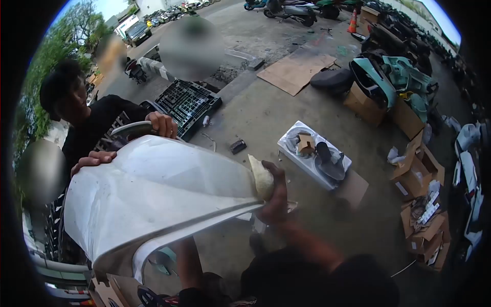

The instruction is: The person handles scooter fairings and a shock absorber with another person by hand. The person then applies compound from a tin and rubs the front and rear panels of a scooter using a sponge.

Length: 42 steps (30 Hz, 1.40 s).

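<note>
A large glossy white panel (153,184) spans the left and middle of the head view, tilted. My right hand (276,194) is closed on a pale yellowish cloth or sponge (262,179), pressed against the panel's right end. My left forearm rises under the panel's lower edge, and its hand is hidden behind the panel. Across from me, a person in a dark shirt (110,120) has one hand (94,159) on the panel's far left edge and the other (162,124) at its top edge, near a pale curved rim.
Beyond the panel lie a black pallet (186,105), a flat cardboard sheet (295,71) and a white foam tray (335,176) holding parts. Open cardboard boxes (417,171) and teal vehicle parts (376,79) line the right side. A small dark object (238,147) lies on the ground.
</note>
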{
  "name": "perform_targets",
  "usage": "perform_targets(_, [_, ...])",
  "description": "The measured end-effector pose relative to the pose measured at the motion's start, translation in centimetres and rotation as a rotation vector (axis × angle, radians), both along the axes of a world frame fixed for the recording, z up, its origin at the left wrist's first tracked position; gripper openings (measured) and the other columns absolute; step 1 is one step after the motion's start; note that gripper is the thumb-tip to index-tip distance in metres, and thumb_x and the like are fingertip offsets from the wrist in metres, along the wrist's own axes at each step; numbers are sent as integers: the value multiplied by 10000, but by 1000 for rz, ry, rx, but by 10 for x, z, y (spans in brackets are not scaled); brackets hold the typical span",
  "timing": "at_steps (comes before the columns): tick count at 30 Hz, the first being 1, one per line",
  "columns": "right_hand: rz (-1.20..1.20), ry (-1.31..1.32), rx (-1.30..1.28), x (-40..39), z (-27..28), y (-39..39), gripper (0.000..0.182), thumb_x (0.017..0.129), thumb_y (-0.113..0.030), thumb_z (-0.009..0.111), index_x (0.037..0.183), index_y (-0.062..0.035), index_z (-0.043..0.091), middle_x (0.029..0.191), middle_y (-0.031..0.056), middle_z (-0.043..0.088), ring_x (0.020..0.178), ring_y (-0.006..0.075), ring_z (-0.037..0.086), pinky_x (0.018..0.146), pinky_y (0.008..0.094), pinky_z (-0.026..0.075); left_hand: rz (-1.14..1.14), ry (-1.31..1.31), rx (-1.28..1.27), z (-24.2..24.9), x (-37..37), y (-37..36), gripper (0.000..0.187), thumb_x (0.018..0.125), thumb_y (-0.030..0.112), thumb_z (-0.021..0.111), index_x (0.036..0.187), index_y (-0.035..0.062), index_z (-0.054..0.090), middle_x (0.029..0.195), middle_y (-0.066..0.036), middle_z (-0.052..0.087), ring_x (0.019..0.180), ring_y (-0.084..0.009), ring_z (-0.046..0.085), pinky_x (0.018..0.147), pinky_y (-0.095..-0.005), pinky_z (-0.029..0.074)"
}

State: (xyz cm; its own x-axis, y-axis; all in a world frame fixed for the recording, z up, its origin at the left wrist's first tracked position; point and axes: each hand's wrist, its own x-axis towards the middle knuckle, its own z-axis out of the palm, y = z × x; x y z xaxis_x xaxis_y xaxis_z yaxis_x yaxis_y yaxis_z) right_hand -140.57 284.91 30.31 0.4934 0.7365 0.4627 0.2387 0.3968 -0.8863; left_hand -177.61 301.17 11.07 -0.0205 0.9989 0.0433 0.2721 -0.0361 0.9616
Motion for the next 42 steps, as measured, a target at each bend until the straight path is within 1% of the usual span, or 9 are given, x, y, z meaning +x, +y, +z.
perform_targets(6, [-184,54,-15,-30,26,-25,962,583,-206,925,1400,-59,439,1272,164,498,1215,305,524,1053,383,412,-210,-92,84,36,38,83,570,1056,426,462,1405,-24,488,1304,-128,601,1130,-233,603,980,-380,496])
perform_targets(12, [-350,115,68,-35,21,-19,825,653,-206,848,1364,-26,470,1222,204,526,1163,379,537,1035,430,430,-434,-181,143,52,78,132,584,1064,447,435,1405,-24,489,1313,-133,595,1127,-229,601,982,-382,499])
perform_targets(14, [-272,120,-18,-20,14,-9,893,638,-165,866,1415,-33,448,1332,175,518,1232,308,539,1050,383,441,-465,-205,153,52,89,133,589,1067,453,426,1405,-24,489,1315,-135,593,1126,-228,600,982,-383,500])
perform_targets(19, [-22,510,-184,30,24,2,749,635,-31,640,1371,6,503,1044,152,626,828,206,630,710,332,545,-469,-50,184,62,75,87,605,1075,473,395,1378,-36,520,1289,-140,619,1114,-226,607,928,-414,531])
perform_targets(25, [45,627,-274,81,-33,54,730,636,-67,666,1348,0,524,900,86,634,746,165,583,650,301,485,-503,-311,-244,96,64,44,512,1048,385,531,1377,-7,513,1188,-122,623,1006,-242,649,863,-354,544])
perform_targets(30, [213,735,-284,94,-77,90,750,649,-59,640,1376,48,487,789,52,580,675,132,510,600,292,417,-580,-227,-258,93,36,34,457,1049,402,516,1294,18,556,1096,-64,616,947,-192,628,816,-343,538])
perform_targets(34, [380,892,-398,103,-114,103,720,706,-81,678,1387,34,475,825,72,602,713,157,579,671,300,487,-287,-29,-189,152,90,-2,396,1056,431,495,1126,57,605,919,11,583,798,-129,577,684,-316,505])
perform_targets(38, [81,642,-692,115,-164,88,567,841,-182,737,1336,0,530,994,88,630,781,180,622,687,322,554,-367,-150,-221,121,77,12,357,1035,354,581,1183,31,611,888,4,599,728,-73,528,628,-251,433])
perform_targets(42, [221,933,-648,122,-283,62,389,867,-253,764,1138,11,675,937,99,698,750,174,670,651,315,573,-386,45,-237,121,115,-8,341,1034,379,576,1067,42,610,810,28,574,656,-63,504,573,-245,416])
